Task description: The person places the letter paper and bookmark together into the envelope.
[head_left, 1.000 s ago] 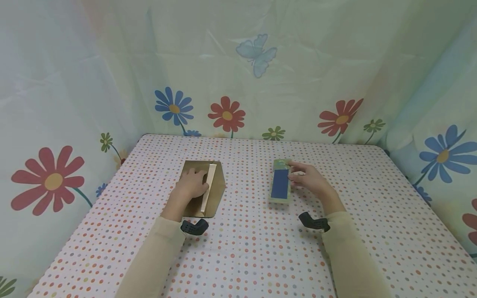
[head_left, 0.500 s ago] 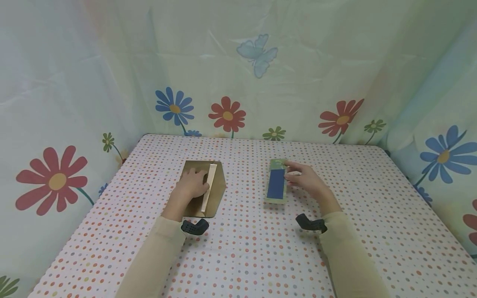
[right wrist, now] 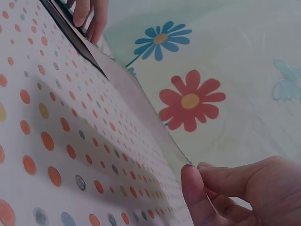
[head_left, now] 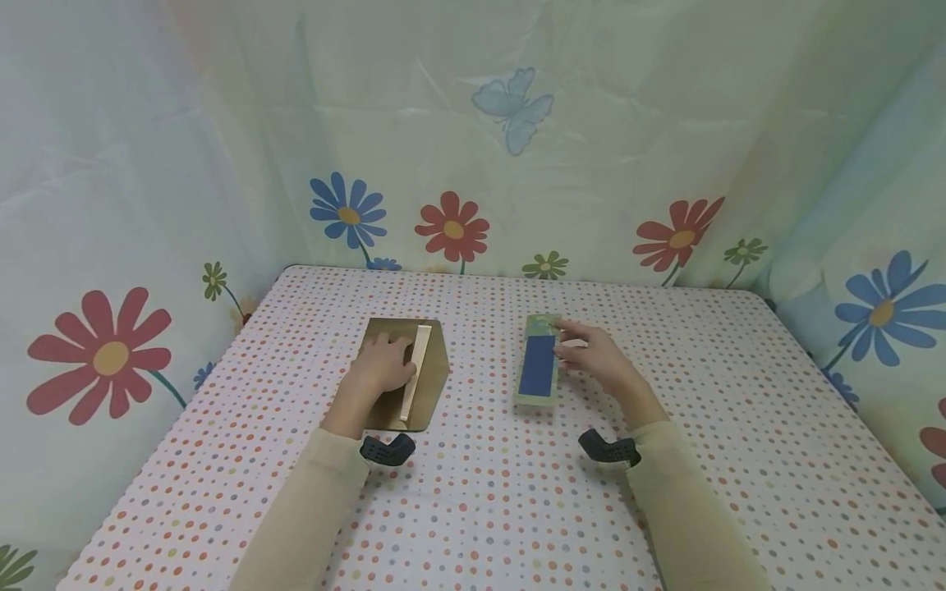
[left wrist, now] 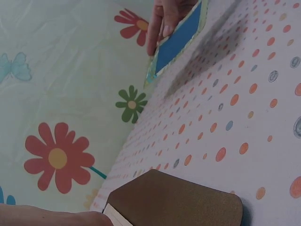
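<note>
A brown-gold envelope (head_left: 434, 373) lies on the left of the table, its pointed flap to the right and a pale strip (head_left: 416, 373) along its mouth. My left hand (head_left: 378, 367) grips it, fingers over the brown surface and thumb at the pale strip; the thumb's far side is hidden. To the right, a slim card (head_left: 537, 367) with a green patterned border and blue middle is held above the table, its shadow below. My right hand (head_left: 597, 359) pinches its right edge between thumb and fingers. In the right wrist view the card (right wrist: 136, 101) appears edge-on, apart from the envelope.
A dotted cloth covers the table (head_left: 473, 501). Behind and at both sides hangs a flowered curtain (head_left: 591, 156). Each wrist carries a black camera mount, the left one (head_left: 388, 450) near the envelope's lower edge.
My right hand has carried the card a short way to the left, toward the envelope. My left hand and the envelope have stayed in place.
</note>
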Demonstrator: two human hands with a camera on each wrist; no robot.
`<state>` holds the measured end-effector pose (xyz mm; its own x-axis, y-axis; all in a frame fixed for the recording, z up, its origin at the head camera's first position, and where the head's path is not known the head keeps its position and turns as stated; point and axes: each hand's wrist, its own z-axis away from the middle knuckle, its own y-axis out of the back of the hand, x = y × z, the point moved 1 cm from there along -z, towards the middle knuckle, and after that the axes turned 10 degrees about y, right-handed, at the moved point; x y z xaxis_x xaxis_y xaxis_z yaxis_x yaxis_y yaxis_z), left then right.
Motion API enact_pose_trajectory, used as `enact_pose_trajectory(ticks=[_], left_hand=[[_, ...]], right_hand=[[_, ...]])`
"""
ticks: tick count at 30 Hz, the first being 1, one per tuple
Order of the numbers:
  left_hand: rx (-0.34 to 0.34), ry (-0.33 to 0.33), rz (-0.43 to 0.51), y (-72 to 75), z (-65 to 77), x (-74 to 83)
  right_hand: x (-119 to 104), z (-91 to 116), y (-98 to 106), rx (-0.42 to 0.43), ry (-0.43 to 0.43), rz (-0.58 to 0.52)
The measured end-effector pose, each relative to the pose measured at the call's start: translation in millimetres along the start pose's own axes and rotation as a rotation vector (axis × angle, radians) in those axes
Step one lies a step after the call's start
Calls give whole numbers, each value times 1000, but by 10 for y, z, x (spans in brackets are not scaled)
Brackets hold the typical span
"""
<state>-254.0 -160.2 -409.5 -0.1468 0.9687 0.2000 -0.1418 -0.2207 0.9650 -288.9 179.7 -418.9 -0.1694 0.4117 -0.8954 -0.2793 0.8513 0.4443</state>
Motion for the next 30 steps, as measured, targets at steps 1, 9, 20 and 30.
enact_pose_trajectory(ticks=[1, 9, 20, 30], left_hand=[[-3, 1, 3, 2, 2, 0], [-16, 1, 17, 3, 2, -1], [-32, -9, 26, 18, -6, -7], [-31, -6, 15, 0, -30, -13]], right_hand=[[-7, 0, -7, -1, 3, -3], [-55, 9, -84, 4, 15, -16], [-102, 7, -125, 9, 15, -40], [-149, 15, -153, 32, 17, -74]])
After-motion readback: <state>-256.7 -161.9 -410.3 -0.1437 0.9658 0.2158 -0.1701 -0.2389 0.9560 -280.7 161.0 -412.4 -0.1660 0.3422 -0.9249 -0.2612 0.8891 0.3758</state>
